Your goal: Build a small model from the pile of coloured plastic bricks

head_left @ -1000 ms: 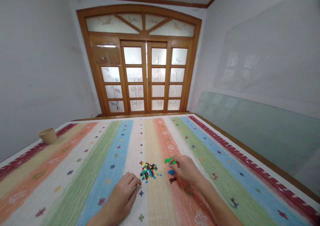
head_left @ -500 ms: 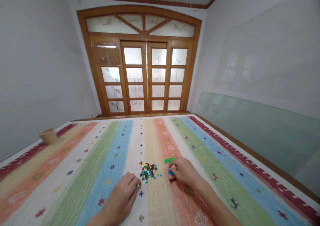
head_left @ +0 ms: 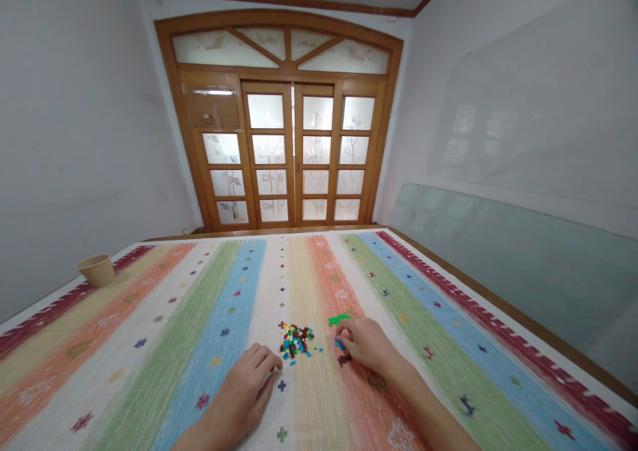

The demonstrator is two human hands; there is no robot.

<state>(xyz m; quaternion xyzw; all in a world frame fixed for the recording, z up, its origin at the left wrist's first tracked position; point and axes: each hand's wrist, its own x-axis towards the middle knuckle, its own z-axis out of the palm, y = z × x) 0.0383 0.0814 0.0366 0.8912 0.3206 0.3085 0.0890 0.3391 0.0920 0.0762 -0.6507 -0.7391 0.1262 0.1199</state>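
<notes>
My right hand [head_left: 366, 345] is over the orange stripe of the cloth, thumb and forefinger pinched at a small blue plastic brick [head_left: 340, 345], partly hidden by the fingertips. Just beyond those fingers lies a flat cluster of bright green bricks [head_left: 339, 319]. Dark brown bricks [head_left: 344, 359] sit on the near side of them. My left hand [head_left: 252, 381] rests on the cloth with its fingers curled down; what is under the fingertips, if anything, is hidden. Between both hands is a loose pile of tiny mixed-colour bricks [head_left: 298, 341], close to the left fingertips.
A striped, patterned tablecloth [head_left: 199, 325] covers the table. A tan paper cup [head_left: 96, 271] stands at the far left. Along the right side runs a pale green panel [head_left: 498, 238], and wooden doors with glass panes [head_left: 294, 152] are behind the table.
The right fingertips have shifted very slightly at the blue bricks, hiding more of the blue. My left hand, the pile and the cup keep their places.
</notes>
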